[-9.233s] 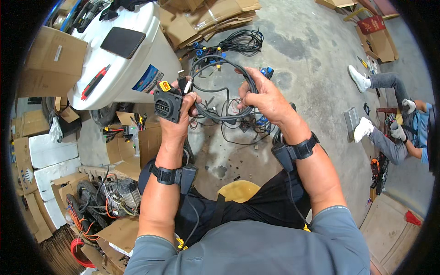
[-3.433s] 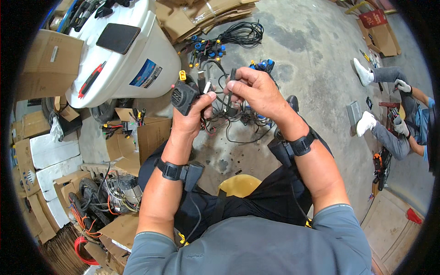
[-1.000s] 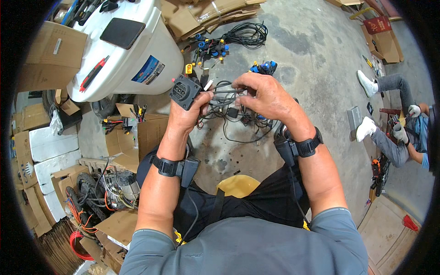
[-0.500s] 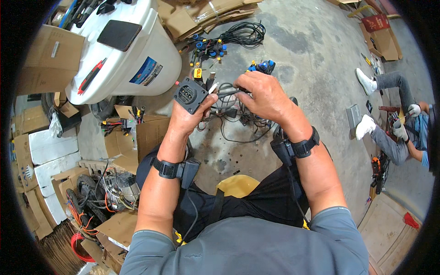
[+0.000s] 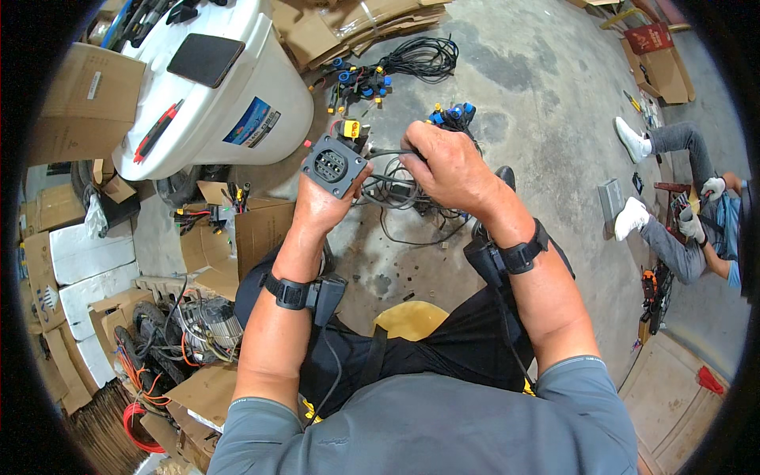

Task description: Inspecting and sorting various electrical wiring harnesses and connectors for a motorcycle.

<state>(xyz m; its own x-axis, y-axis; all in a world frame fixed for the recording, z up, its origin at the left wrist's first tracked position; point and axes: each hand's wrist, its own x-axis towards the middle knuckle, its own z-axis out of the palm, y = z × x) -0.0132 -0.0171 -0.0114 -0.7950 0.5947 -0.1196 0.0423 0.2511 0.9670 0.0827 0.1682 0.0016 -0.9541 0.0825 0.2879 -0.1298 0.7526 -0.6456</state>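
A black connector (image 5: 333, 165) is gripped in the left hand (image 5: 321, 207); cables (image 5: 393, 190) are pinched by the right hand (image 5: 447, 166). A white tub (image 5: 229, 95) is seen left of them, concrete floor (image 5: 538, 87) beyond.

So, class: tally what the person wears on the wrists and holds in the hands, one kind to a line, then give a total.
Black wrist straps: 2, one on the left wrist, one on the right wrist
Square black connector plugs: 1, held in the left hand
Black cable bundles: 1, gripped by the right hand
Total: 4
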